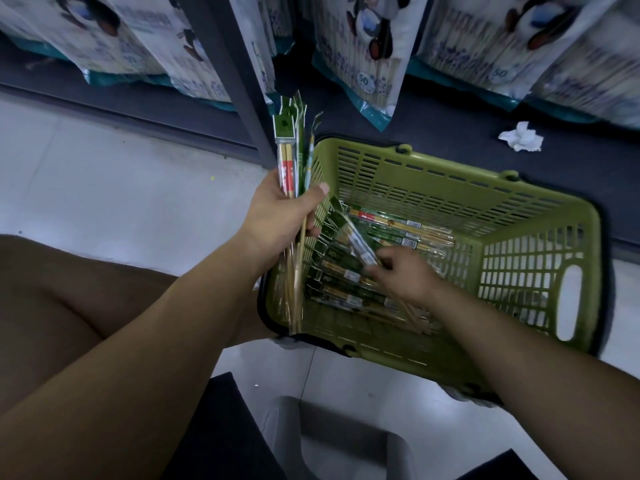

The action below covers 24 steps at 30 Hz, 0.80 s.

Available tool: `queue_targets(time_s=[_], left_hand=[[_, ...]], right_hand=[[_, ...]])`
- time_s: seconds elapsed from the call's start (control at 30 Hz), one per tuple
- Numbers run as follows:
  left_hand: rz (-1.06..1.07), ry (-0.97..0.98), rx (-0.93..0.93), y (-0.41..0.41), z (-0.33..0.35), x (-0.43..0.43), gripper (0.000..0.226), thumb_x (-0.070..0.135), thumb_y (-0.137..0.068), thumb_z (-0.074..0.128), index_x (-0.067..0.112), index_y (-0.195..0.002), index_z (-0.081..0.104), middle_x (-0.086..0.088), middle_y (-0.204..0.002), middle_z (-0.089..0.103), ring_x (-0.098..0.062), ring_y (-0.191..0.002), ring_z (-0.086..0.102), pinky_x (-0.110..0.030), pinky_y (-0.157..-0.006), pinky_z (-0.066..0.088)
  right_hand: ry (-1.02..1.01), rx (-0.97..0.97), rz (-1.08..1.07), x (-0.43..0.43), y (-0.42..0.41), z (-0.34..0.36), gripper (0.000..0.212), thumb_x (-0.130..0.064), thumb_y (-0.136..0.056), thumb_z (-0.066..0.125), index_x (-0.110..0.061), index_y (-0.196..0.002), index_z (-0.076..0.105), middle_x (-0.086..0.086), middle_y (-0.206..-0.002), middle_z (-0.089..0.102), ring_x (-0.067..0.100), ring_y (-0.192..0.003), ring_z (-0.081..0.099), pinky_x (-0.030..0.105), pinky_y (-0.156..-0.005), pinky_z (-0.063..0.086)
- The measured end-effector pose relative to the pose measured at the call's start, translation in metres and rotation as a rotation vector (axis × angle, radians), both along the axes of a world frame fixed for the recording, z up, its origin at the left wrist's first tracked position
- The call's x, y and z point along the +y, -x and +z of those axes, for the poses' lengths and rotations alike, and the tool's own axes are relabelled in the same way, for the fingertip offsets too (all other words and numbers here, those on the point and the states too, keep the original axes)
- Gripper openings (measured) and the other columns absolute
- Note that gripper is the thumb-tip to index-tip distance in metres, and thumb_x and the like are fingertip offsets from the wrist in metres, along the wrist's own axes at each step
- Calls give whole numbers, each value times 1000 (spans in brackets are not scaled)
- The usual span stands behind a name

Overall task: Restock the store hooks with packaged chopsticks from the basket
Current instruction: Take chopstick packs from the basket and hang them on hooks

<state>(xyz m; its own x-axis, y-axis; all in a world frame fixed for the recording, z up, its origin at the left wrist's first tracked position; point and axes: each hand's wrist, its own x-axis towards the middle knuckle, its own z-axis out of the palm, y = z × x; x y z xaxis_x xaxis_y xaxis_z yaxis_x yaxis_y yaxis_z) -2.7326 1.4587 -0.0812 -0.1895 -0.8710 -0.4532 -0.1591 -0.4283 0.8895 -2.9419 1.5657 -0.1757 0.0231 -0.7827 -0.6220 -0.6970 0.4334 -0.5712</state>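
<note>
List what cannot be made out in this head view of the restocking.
Hooks: head view, cut off by the top edge above the bags.
Count in the bundle: head view, layers overlap under the left hand.
Print on the pack the right hand pinches: head view, blurred, too small.
Count of packs in the basket: head view, overlapping, partly under the right hand.

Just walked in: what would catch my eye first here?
A green basket sits at centre right, with loose packs of chopsticks lying in it. The left hand grips a bundle of packs upright beside its rim, while the right hand pinches one pack inside it.
</note>
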Motion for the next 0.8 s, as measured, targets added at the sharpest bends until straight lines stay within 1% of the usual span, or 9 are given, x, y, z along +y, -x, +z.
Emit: queue_targets(time_s=[0.1,0.17,0.23,0.3,0.43,0.57,0.67,0.73,0.8], left_hand=[[-74,36,-56,1,1,4,11,23,-95,73,17,-96,64,10,-57,61,-10,-51,57,-32,-59,57],[-103,43,-49,2,3,9,7,25,-96,73,20,-93,68,8,-61,65,-10,-54,59,-33,-59,55],[-133,35,28,5,9,14,10,24,-95,73,16,-99,71,7,-71,72,-8,-62,65,-26,-60,54],[-111,-1,137,9,14,18,17,20,-94,72,9,-106,70,7,-78,75,-6,-70,70,-19,-61,54],[14,-107,250,10,24,15,39,20,-92,75,-3,-122,64,-11,-96,76,-25,-88,76,-30,-72,60],[116,-184,265,11,27,12,27,27,-93,75,8,-111,67,-9,-83,73,-26,-73,73,-35,-60,59],[152,-186,252,12,26,12,22,29,-92,75,12,-104,65,-6,-76,72,-24,-64,72,-36,-53,58],[163,-171,210,14,24,12,25,32,-90,76,14,-102,65,-9,-84,71,-28,-74,73,-45,-63,62],[159,-132,149,14,21,11,22,34,-89,76,17,-97,65,-9,-89,69,-30,-84,71,-51,-78,61]], right_hand=[[128,-179,-178,-18,-14,40,15,-35,-98,65,-27,-85,68,-6,-71,66,6,-63,61,27,-57,43],[178,-273,-251,-28,-28,66,17,-38,-98,65,-26,-88,70,-6,-75,71,5,-65,65,24,-59,47],[228,-334,-290,-35,-41,88,22,-39,-97,65,-20,-88,70,-4,-75,70,4,-61,61,21,-57,46],[302,-346,-302,-38,-53,105,27,-35,-98,65,-10,-88,69,8,-71,64,11,-58,54,27,-56,42],[389,-354,-200,-42,-65,128,16,-24,-101,60,-18,-87,66,-1,-69,62,21,-62,62,42,-60,54],[353,-364,-127,-46,-68,134,18,-21,-103,51,-8,-97,61,18,-84,62,32,-69,65,52,-63,52],[372,-367,-150,-47,-67,129,11,-18,-101,57,-11,-103,66,8,-78,67,22,-64,69,51,-64,55],[382,-401,-200,-47,-66,124,22,-17,-98,64,-18,-120,69,-4,-72,69,15,-62,71,48,-66,61],[374,-469,-242,-46,-63,119,42,-19,-95,70,-24,-136,62,-5,-75,73,14,-65,73,43,-67,64]])
